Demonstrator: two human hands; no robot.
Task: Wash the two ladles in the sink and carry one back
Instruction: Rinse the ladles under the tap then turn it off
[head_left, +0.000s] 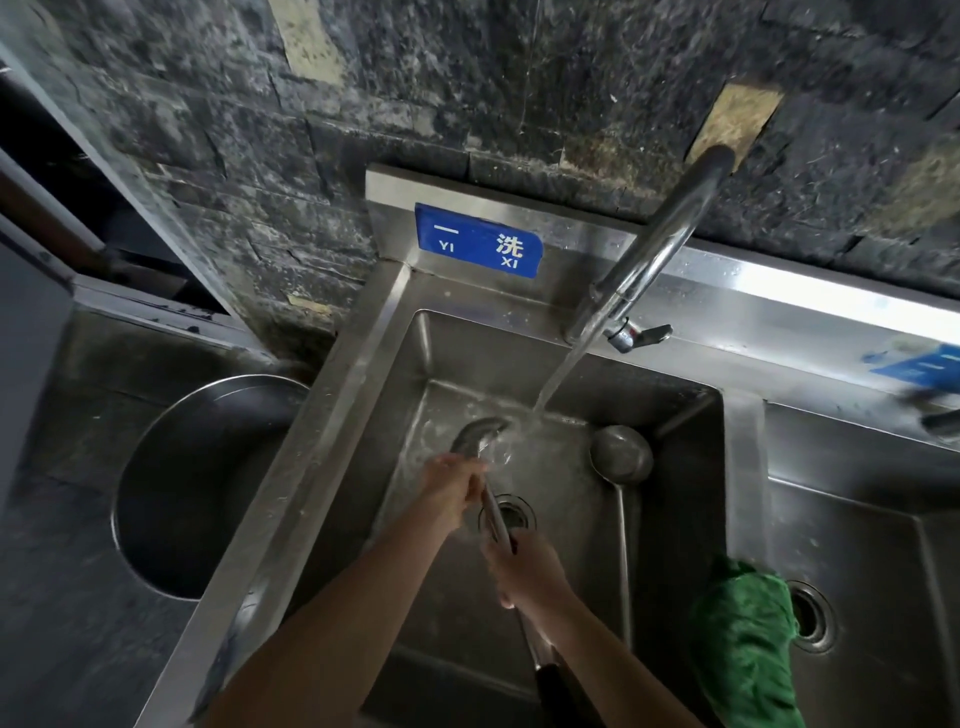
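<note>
A steel ladle (480, 434) is held under the water running from the faucet (670, 244) into the steel sink (415, 364). My right hand (527, 569) grips its long handle low in the basin. My left hand (454, 491) is at the bowl end, fingers curled on the ladle just below the bowl. A second ladle (621, 457) lies in the same basin to the right, bowl up near the back and handle running toward me, untouched.
A green cloth (743, 639) hangs over the divider to a second basin (857, 545) on the right. A large round steel bowl (202, 483) sits on the left counter. A dark tiled wall and a blue sign (478, 241) stand behind.
</note>
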